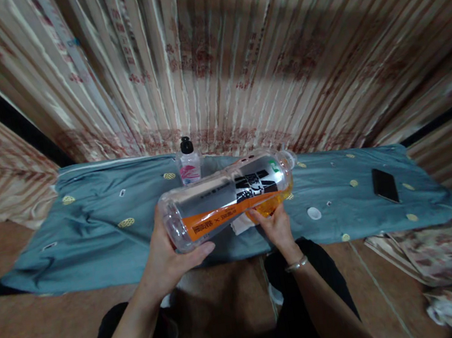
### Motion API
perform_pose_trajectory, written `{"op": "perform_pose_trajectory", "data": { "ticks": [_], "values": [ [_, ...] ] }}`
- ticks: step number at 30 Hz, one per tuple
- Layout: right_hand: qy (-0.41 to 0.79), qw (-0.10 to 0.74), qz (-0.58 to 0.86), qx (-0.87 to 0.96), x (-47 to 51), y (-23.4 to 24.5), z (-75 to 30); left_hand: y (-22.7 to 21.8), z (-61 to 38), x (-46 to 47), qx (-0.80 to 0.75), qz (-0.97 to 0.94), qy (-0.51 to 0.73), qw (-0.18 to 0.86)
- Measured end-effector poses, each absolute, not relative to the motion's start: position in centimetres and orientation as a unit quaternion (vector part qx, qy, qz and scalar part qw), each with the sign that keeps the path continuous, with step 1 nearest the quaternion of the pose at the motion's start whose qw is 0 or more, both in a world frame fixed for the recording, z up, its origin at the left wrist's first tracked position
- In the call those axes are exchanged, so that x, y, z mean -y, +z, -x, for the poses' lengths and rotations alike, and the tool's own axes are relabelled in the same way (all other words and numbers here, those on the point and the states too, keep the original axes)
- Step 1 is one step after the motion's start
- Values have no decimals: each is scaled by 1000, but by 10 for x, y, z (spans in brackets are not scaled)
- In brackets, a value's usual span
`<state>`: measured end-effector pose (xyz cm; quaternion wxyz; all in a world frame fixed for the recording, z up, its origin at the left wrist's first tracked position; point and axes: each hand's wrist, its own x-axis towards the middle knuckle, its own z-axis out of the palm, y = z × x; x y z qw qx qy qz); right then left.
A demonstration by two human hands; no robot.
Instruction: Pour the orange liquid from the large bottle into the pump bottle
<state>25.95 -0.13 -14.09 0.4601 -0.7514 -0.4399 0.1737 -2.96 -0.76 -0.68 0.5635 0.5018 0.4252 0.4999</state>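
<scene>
A large clear plastic bottle (pixel 221 193) with a silver, orange and black label lies nearly level in the air, its neck (pixel 289 159) pointing right. My left hand (pixel 171 254) is closed around its base end, thumb along the near side. Amber liquid (pixel 273 202) shows at the lower side near the neck. My right hand (pixel 275 227), a bangle at its wrist, grips the bottle from below there; its far fingers are hidden. Behind the bottle, a small clear squeeze bottle (pixel 189 164) with a black top and pink print stands upright. A white tissue-like piece (pixel 243 224) shows beneath.
A blue-green patterned cloth (pixel 101 232) covers the long low surface before me. On it lie a small white round piece (pixel 314 213) and a black phone (pixel 384 185) at the right. A pleated patterned curtain (pixel 207 61) hangs behind. My dark-clad knees are close to the front edge.
</scene>
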Motion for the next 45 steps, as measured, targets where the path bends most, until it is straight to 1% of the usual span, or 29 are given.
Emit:
{"op": "perform_pose_trajectory", "data": {
  "ticks": [6, 24, 29, 34, 40, 45],
  "values": [
    [162, 450, 755, 449, 1, -141, -261, -5, 30, 7, -423, -500, 501, 565],
    [171, 462, 751, 439, 2, -139, -258, -4, 28, 7, -421, -520, 501, 549],
    [170, 451, 760, 437, 2, -139, -260, -3, 27, 7, -429, -518, 510, 536],
    [166, 456, 754, 443, 1, -140, -260, -5, 29, 7, -424, -520, 498, 549],
    [149, 439, 766, 446, 2, -142, -260, -10, 33, 8, -422, -519, 487, 562],
    [156, 454, 756, 445, 2, -143, -260, -10, 33, 8, -422, -505, 498, 564]
  ]
}}
